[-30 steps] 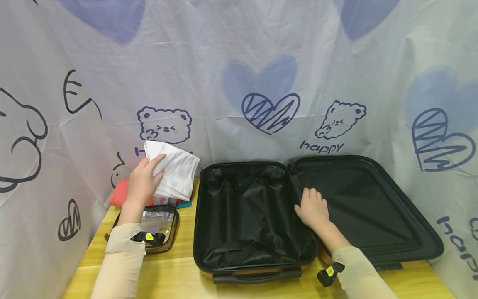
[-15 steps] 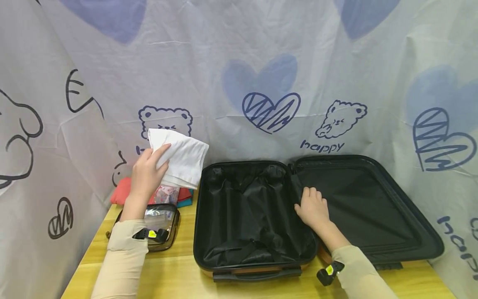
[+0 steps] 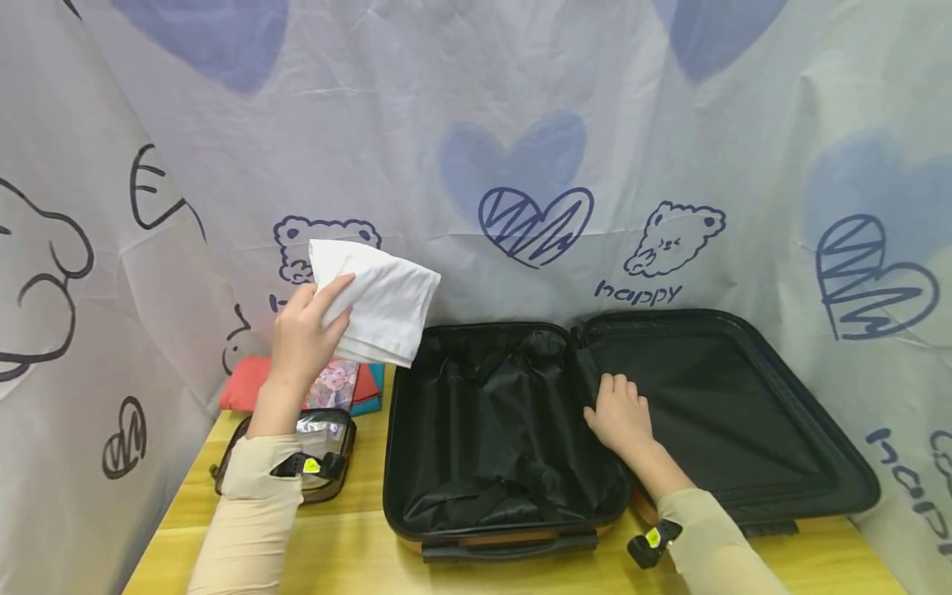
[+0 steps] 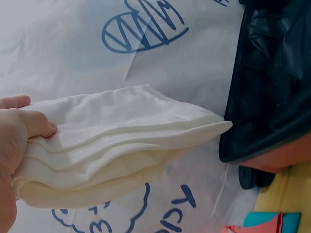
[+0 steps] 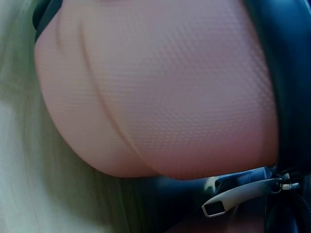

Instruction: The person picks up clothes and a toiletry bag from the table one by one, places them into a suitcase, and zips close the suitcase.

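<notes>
In the head view my left hand [image 3: 305, 335] pinches a folded white cloth [image 3: 383, 306] by its left side, held up in the air by the suitcase's back left corner. The left wrist view shows the cloth's stacked layers [image 4: 112, 141] between thumb and fingers. An open black-lined suitcase [image 3: 491, 421] lies on the table, its main half holding only crumpled lining and straps. My right hand [image 3: 621, 413] rests on the inner edge between that half and the lid half [image 3: 729, 405], fingers relaxed. A zipper pull [image 5: 238, 196] appears in the right wrist view.
A clear pouch with dark edges [image 3: 338, 487] stands left of the suitcase. Behind it lie red [image 3: 245, 384], floral [image 3: 335, 384] and teal [image 3: 368, 405] folded fabrics. A printed white curtain [image 3: 461, 74] hangs behind and beside the wooden table [image 3: 345, 545].
My left hand has lifted the white cloth and carried it rightward, toward the suitcase, uncovering more of the floral fabric. My right hand has stayed in place.
</notes>
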`<move>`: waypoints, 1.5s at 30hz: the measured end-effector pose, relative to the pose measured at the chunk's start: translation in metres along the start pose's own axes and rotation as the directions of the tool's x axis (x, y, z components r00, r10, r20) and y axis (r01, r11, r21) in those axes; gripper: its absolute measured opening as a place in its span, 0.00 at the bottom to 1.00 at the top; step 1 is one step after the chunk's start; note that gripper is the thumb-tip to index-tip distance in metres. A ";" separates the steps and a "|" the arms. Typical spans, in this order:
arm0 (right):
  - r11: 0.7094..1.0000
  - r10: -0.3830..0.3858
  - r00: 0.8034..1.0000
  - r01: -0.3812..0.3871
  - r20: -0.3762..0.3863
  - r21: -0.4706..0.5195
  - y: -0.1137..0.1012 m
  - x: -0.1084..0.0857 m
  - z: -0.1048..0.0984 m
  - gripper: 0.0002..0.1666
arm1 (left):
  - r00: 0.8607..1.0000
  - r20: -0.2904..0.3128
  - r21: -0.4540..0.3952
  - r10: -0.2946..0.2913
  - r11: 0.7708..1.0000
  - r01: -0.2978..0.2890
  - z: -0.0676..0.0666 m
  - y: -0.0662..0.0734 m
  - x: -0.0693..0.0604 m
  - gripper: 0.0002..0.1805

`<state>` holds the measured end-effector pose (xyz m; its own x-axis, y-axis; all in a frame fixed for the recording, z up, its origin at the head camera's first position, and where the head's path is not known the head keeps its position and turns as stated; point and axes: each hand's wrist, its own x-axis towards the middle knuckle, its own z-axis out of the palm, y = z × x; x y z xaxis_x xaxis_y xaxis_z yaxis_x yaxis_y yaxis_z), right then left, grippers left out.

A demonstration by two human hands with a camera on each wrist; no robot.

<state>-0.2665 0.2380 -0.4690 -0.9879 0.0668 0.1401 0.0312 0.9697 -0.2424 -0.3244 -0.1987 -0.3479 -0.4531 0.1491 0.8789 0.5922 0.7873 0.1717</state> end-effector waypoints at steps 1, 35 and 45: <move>1.000 -0.001 1.000 0.001 0.002 -0.002 0.000 0.000 0.000 0.40 | 1.000 0.006 -0.007 0.006 1.000 -0.006 0.000 0.002 0.001 0.28; 1.000 0.009 1.000 -0.009 0.024 0.003 -0.002 -0.002 -0.001 0.40 | 0.883 0.339 -0.245 0.325 0.937 -0.250 0.021 0.049 -0.001 0.28; 1.000 0.006 0.999 -0.006 0.037 0.000 0.000 -0.001 -0.001 0.41 | 0.674 0.688 -0.350 0.268 0.936 -0.015 0.028 0.063 0.001 0.27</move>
<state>-0.2649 0.2384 -0.4684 -0.9927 0.0636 0.1029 0.0368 0.9692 -0.2434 -0.3065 -0.1324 -0.3485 -0.6054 0.7233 0.3323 0.7947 0.5255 0.3039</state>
